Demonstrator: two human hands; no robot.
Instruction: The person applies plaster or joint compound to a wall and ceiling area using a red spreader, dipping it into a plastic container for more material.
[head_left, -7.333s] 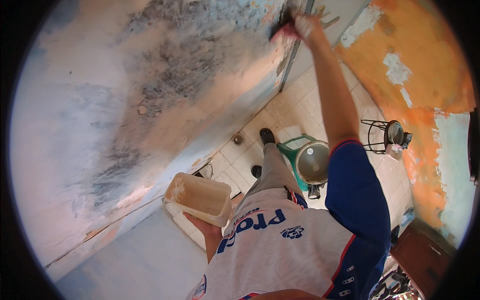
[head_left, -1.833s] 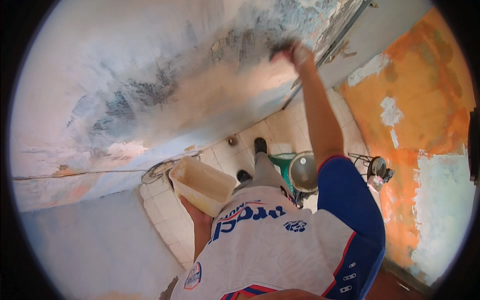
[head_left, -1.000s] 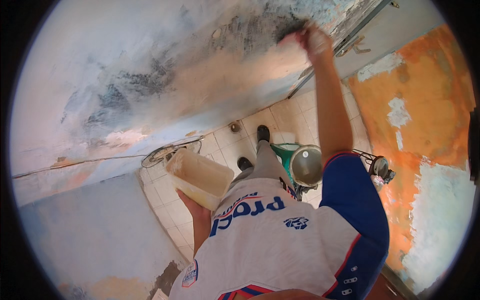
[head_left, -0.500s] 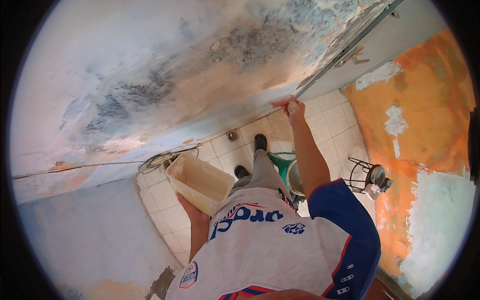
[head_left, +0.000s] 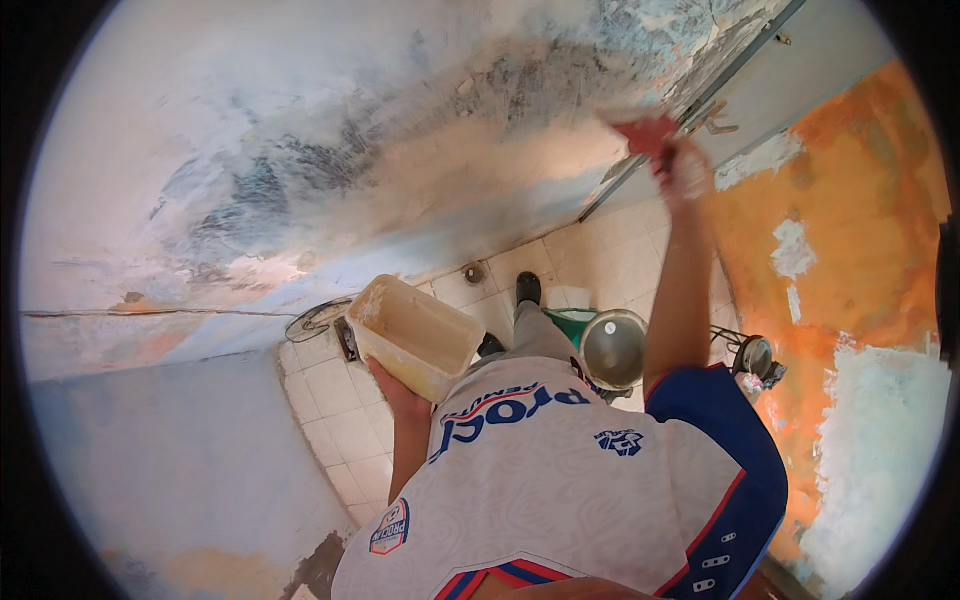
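My left hand (head_left: pixel 400 392) is closed around the lower side of a cream rectangular tub (head_left: pixel 398 350), holding it in front of my waist. The tub tilts with its wide mouth up, and its inner walls carry pale smears. Up at the wall, my right hand (head_left: pixel 686 172) grips a red putty knife (head_left: pixel 645 134). Motion blurs that hand and the tool's pale front edge; whether the edge touches the wall I cannot tell. The wall (head_left: pixel 480 150) before me is patchy white, peach and dark grey, and the putty knife is at its right end, near a grey door frame (head_left: pixel 640 160).
A grey bucket (head_left: pixel 613 350) and a green container (head_left: pixel 572 322) stand by my legs on the tiled floor (head_left: pixel 335 388). To the right is a black metal stand (head_left: pixel 748 352) with items on it, beside an orange wall (head_left: pixel 850 170). A cable (head_left: pixel 318 322) lies at left.
My right hand has moved up and to the right with the putty knife, from low beside the door frame. The tub stays in my left hand, shifted slightly as the view moved.
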